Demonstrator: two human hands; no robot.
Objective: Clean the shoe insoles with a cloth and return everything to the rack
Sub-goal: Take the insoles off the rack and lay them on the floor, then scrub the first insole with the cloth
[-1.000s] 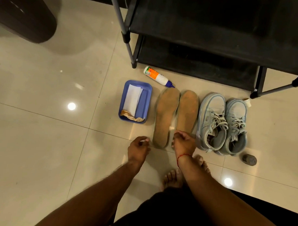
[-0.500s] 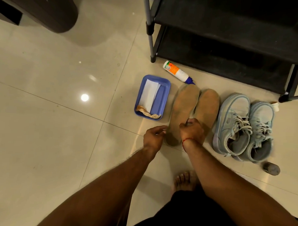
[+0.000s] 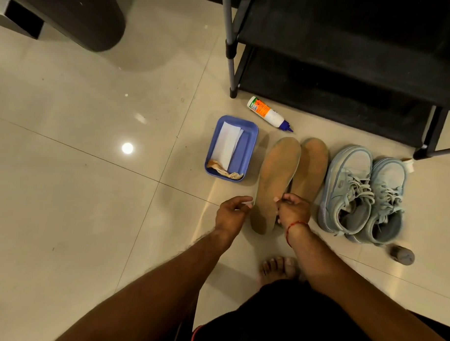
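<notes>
Two tan insoles lie side by side on the tiled floor. The left insole [image 3: 273, 177] overlaps the right insole [image 3: 311, 168] and looks slightly raised. My right hand [image 3: 292, 211] pinches the left insole's right edge near the heel. My left hand [image 3: 232, 212] hovers at that insole's left edge with curled fingers; whether it holds anything is unclear. A blue tray [image 3: 252, 138] to the left holds a folded white cloth [image 3: 226, 145] and a crumpled brown rag [image 3: 225, 171]. The black shoe rack [image 3: 323, 97] stands behind.
A pair of light blue sneakers [image 3: 345, 190] sits right of the insoles. A white squeeze bottle [image 3: 268, 114] lies before the rack. A small grey object [image 3: 402, 255] rests near the sneakers' heels. A dark bin [image 3: 84, 17] is at top left. My bare foot [image 3: 279, 269] is below.
My right hand moved from the insoles' heel ends onto the left insole's edge and gripped it. My left hand came in beside that insole. The view shifted left.
</notes>
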